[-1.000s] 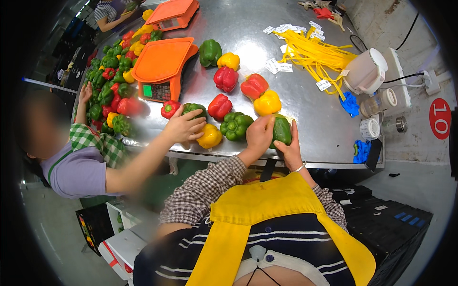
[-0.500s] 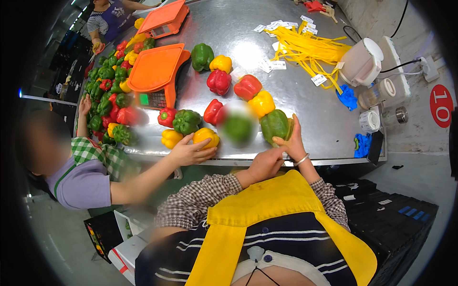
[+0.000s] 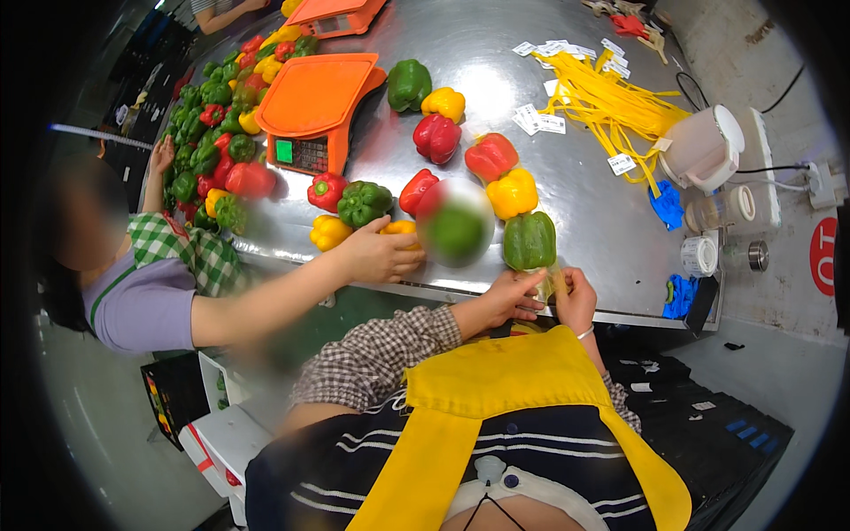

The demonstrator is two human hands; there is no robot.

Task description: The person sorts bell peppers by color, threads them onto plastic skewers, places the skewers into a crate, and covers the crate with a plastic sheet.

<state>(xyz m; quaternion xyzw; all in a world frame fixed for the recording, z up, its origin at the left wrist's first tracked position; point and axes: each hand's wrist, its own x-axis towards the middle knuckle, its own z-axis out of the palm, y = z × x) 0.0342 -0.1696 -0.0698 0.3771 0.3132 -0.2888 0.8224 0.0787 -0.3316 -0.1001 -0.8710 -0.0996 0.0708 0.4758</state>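
At the table's front edge, a green bell pepper (image 3: 529, 242) stands at the near end of a row with a yellow bell pepper (image 3: 512, 194) and a red bell pepper (image 3: 491, 157). A translucent yellowish strip (image 3: 558, 281) hangs at its near side. My left hand (image 3: 506, 301) pinches at the strip with thumb and fingertips. On the other side of it, my right hand (image 3: 577, 299) has its fingers closed on the strip. Both hands are just below the green pepper. A blurred patch hides most of another green pepper (image 3: 456, 232) to the left.
A co-worker's hand (image 3: 382, 252) covers a yellow pepper at left. Orange scales (image 3: 314, 96) and a pepper pile (image 3: 208, 146) lie beyond. Yellow tagged strips (image 3: 611, 97), a pitcher (image 3: 704, 146) and jars (image 3: 722, 208) occupy the right side. Black crates (image 3: 708, 416) stand below.
My right hand has come off the green pepper's side and moved toward me, closing on the strip. My left hand now works beside it. The view has shifted, moving the table rightward.
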